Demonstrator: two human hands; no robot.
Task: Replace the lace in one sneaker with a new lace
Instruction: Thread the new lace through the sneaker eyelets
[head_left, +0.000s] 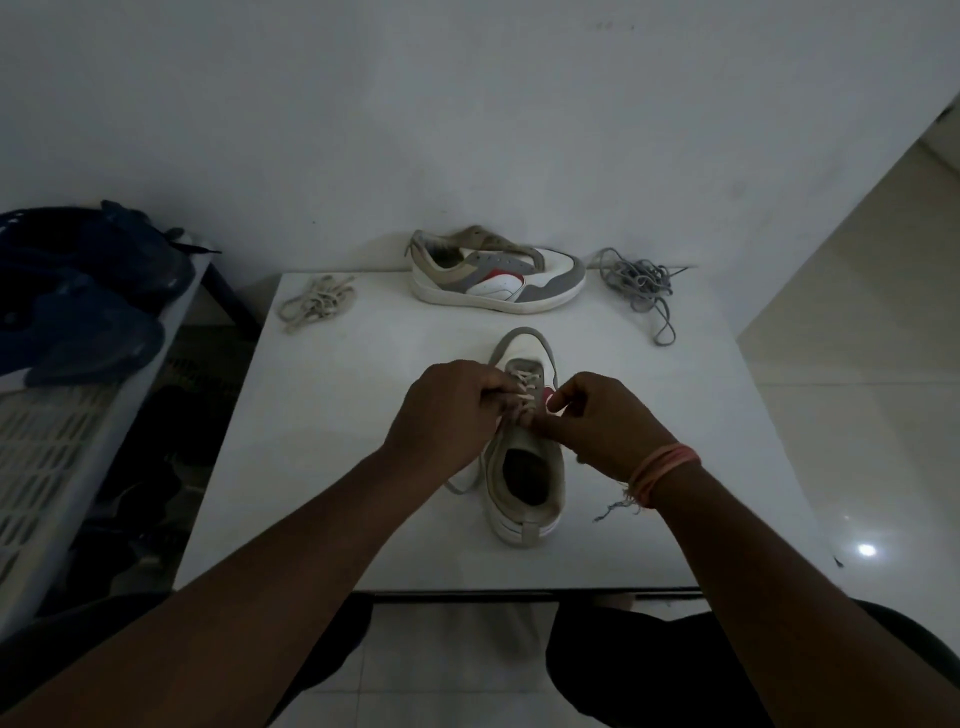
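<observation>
Both hands' grip pinching cream lace, white-grey sneaker, toe away

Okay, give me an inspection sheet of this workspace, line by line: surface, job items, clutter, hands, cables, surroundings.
Surface: white table, glossy, set against a white wall.
Job items: near sneaker upright, toe pointing away, cream lace threaded through its upper eyelets; second sneaker at the far edge, no lace in its eyelets; cream lace bundle far left; grey lace bundle far right.
Clutter: nothing seen on the table beyond these.
Hands: left hand and right hand both pinch the lace over the near sneaker's tongue; thread bands on the right wrist.
Cables: nothing seen.
Surroundings: dark blue bag on a slatted rack to the left; tiled floor to the right.
</observation>
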